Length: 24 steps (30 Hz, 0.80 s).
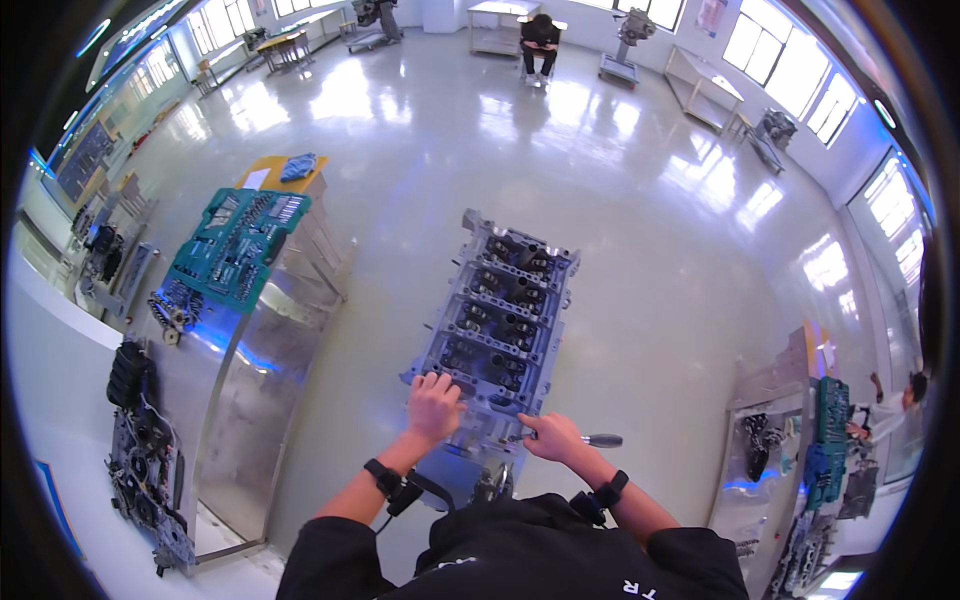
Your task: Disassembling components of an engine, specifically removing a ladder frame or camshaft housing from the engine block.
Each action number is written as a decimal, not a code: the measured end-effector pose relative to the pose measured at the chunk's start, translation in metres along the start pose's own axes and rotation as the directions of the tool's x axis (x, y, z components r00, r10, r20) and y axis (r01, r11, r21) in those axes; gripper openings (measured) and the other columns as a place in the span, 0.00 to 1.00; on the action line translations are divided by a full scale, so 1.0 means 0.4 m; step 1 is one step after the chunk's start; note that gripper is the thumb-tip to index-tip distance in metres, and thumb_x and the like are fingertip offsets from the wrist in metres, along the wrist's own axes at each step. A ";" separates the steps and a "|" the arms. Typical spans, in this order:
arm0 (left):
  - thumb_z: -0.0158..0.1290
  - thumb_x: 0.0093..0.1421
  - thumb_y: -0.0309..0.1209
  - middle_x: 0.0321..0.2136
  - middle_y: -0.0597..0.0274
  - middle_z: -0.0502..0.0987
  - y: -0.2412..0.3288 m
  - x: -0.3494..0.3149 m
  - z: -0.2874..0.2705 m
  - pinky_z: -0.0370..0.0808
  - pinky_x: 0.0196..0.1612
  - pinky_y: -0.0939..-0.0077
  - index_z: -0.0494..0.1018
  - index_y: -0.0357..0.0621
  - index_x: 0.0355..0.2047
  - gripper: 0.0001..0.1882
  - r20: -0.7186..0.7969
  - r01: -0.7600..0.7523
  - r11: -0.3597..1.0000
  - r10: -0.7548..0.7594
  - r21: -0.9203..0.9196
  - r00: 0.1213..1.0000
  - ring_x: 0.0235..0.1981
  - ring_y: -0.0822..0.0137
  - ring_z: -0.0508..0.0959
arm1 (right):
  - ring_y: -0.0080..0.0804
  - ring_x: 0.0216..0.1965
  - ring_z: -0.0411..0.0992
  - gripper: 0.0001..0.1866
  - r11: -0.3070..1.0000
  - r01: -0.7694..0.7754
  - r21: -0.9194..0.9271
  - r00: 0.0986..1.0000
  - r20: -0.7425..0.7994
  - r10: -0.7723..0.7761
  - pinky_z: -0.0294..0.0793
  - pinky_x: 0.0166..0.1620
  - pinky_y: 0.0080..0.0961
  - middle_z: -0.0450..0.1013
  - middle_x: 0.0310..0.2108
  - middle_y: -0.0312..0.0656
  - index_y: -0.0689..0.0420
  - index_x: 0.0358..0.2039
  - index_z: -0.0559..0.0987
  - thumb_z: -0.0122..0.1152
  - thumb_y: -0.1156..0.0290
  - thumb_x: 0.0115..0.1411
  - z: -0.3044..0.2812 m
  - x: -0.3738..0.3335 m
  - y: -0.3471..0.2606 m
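black shirt [560, 555] fills the 6 o'clock edge, nearest the camera, with both forearms reaching up from it and a black band [382, 477] round the left wrist. at the middle of the view lies the engine block [508, 298], grey metal, its long side running roughly from 1 to 7 o'clock, with rows of dark openings across it.

the left hand [435, 407] is at the block's 7 o'clock corner, fingers bent and tips down on the edge; whether they grip anything, i cannot tell. the right hand [553, 437], near the block's 5 o'clock corner, has its fingers curled closed round a hand tool [604, 440], whose dark handle sticks out at the hand's 3 o'clock.

between 9 and 10 o'clock a green tool tray [240, 245] rests on a metal bench [245, 400], with a blue cloth [298, 167] just beyond it. dark engine parts [145, 450] stand at 8 o'clock. a seated person [540, 45] is at 12 o'clock, well apart; another person [890, 415] shows between 3 and 4.
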<state>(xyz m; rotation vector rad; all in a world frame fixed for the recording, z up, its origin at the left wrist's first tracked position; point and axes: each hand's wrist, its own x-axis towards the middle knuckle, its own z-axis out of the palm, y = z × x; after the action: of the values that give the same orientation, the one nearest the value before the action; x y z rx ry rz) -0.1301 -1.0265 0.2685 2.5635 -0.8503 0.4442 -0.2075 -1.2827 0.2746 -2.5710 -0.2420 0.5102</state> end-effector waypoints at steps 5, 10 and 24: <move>0.63 0.38 0.33 0.26 0.62 0.66 0.004 0.020 -0.025 0.63 0.37 0.63 0.68 0.46 0.19 0.13 0.081 -0.016 0.999 0.018 -0.030 0.997 0.34 0.58 0.68 | 0.53 0.31 0.75 0.24 0.998 0.036 0.052 0.996 -0.084 -0.032 0.75 0.37 0.47 0.76 0.27 0.53 0.54 0.45 0.78 0.55 0.64 0.45 0.025 0.009 0.002; 0.63 0.38 0.32 0.26 0.61 0.66 0.013 0.033 -0.015 0.63 0.37 0.64 0.68 0.45 0.19 0.13 0.054 -0.036 0.998 0.039 -0.043 0.998 0.34 0.58 0.68 | 0.53 0.31 0.75 0.23 0.999 -0.028 0.035 0.998 -0.048 0.030 0.75 0.37 0.47 0.76 0.27 0.52 0.54 0.43 0.79 0.55 0.64 0.44 -0.008 0.013 -0.012; 0.64 0.37 0.35 0.25 0.63 0.67 0.024 0.030 0.000 0.63 0.38 0.64 0.70 0.46 0.19 0.14 0.040 0.076 0.993 -0.080 0.093 0.996 0.34 0.60 0.69 | 0.52 0.28 0.75 0.16 0.979 0.191 -0.065 0.980 0.062 -0.187 0.75 0.32 0.45 0.76 0.23 0.50 0.53 0.33 0.82 0.58 0.59 0.45 -0.022 0.090 0.048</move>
<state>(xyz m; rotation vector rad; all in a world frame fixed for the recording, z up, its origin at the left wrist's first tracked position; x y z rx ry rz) -0.1268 -1.0397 0.2760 2.6888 -0.7573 0.4144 -0.1697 -1.2939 0.2607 -2.5698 -0.5272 0.5104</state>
